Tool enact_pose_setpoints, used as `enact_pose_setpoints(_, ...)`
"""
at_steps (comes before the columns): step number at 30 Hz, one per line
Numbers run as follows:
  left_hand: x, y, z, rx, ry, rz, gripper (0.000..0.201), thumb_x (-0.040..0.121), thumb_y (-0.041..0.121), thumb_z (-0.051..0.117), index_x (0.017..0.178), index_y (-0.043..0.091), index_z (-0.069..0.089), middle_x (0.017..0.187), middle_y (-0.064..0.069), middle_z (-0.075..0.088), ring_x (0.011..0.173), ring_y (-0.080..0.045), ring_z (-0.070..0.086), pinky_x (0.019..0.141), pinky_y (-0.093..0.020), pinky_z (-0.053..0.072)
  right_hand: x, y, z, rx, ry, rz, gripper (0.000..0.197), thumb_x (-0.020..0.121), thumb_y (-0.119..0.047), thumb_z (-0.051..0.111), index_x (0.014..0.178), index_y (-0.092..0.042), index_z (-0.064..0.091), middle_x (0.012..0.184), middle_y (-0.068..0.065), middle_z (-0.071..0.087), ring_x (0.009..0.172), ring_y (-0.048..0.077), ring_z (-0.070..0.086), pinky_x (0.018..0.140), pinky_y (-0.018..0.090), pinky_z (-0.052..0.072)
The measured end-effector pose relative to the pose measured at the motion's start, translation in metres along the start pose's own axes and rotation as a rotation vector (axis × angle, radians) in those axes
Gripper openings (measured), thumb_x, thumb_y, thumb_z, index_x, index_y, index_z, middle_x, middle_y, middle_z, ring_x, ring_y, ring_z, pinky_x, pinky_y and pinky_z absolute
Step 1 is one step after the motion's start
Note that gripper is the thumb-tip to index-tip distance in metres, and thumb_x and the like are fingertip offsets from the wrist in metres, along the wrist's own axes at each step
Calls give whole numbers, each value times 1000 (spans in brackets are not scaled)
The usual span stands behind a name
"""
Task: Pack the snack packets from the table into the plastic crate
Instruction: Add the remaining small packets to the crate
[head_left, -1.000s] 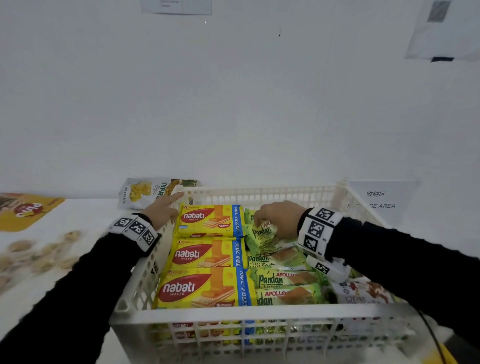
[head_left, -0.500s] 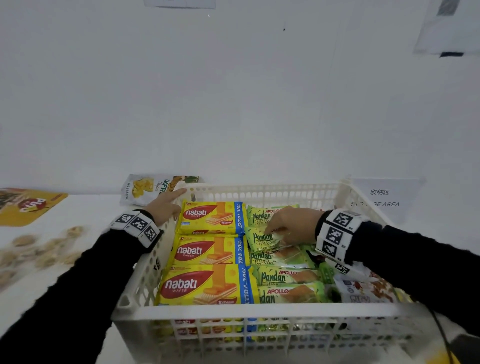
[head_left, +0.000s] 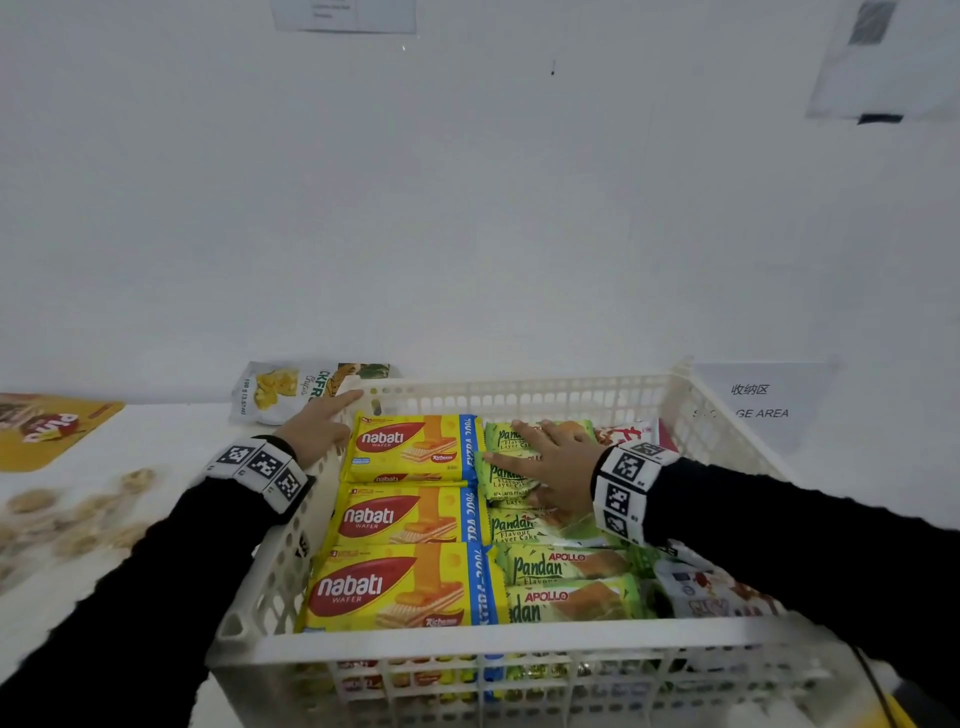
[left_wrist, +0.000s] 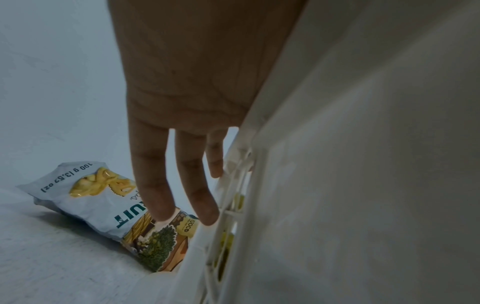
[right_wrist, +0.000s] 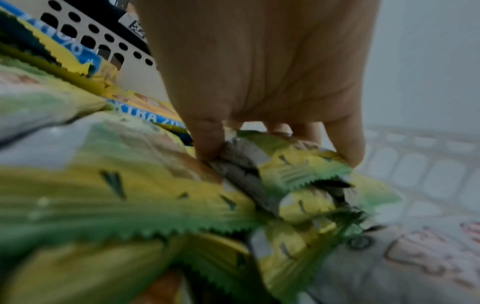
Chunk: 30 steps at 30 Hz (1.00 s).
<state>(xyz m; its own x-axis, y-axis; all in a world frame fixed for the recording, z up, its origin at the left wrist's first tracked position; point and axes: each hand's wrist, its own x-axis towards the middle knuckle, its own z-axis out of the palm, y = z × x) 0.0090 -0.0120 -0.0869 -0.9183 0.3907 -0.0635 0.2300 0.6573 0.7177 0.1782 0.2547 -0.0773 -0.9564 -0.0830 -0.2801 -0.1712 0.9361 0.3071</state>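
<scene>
Head view shows the right hand (head_left: 556, 462) pressing flat, fingers straight, on green Pandan cake packets (head_left: 511, 475) inside the white perforated plastic crate (head_left: 519, 652), best flattened evenly while the open left hand (head_left: 317, 431) steadies its rim.

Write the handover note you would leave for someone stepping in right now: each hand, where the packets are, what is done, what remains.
Left hand: open, fingers straight along the plastic crate at its far left corner.
Right hand: open, flat on the far Pandan cake packets.
Done: three Nabati wafer packs in the crate's left column, Pandan packets beside them, other packets at the right.
Left: the jackfruit chips bag lies on the table outside the far left corner.
</scene>
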Motion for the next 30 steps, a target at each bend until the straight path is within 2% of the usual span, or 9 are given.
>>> enact_pose_setpoints(4,-1,1,0,21,3,7,69,81,-5,48,142,23,36,151,-12,26,134,-31,31,110,-48,30,2,-1,-1,49,-34,23,66,94,-51,35,142,-48,-11,156,6,-15,144,37,2,114,57,15)
enact_pose_setpoints(9,-1,1,0,25,-8,-3,68,81,-4,48,142,24,35,151,-12,27,132,-33,34,110,-49,30,0,12,-22,314,-69,78,68,90,-64,26,143,-45,-12,156,-1,-19,144,35,-7,111,60,6)
enact_pose_setpoints(12,-1,-1,-1,16,-21,-9,70,79,-3,49,141,27,36,149,-12,31,130,-33,37,108,-49,32,5,11,-18,287,-122,111,66,92,-61,21,145,-40,-11,156,0,-18,143,35,-10,113,57,2)
enact_pose_setpoints(15,-2,-1,-2,6,-24,-7,71,78,-2,50,140,30,37,150,-11,29,131,-30,35,108,-50,32,11,6,-6,282,-129,119,63,94,-59,24,146,-41,-8,156,-1,-18,143,34,-13,113,55,0)
enact_pose_setpoints(20,-5,4,-2,13,-7,-2,68,80,-5,48,141,25,37,152,-11,26,133,-31,33,109,-47,31,18,4,-2,271,-111,138,62,94,-58,24,145,-42,-7,156,-1,-18,143,34,-12,113,55,1)
enact_pose_setpoints(24,-8,7,-1,26,-4,-7,68,80,-6,49,141,21,37,151,-12,27,135,-29,30,112,-44,27,16,11,-10,320,-152,97,61,95,-57,20,146,-39,-7,156,-1,-16,144,32,-10,114,53,0)
enact_pose_setpoints(27,-10,9,0,29,-6,-9,68,80,-7,48,141,20,37,150,-14,28,133,-33,34,111,-44,28,5,25,-21,376,-78,32,62,90,-61,30,145,-45,3,158,-2,-7,145,29,-5,112,59,-3)
enact_pose_setpoints(30,-11,10,-1,31,-5,-16,68,79,-6,48,141,21,37,150,-14,29,130,-37,38,109,-45,32,-6,33,-28,338,-50,-77,72,78,-70,43,142,-49,16,158,-4,-5,145,25,-3,110,60,-4)
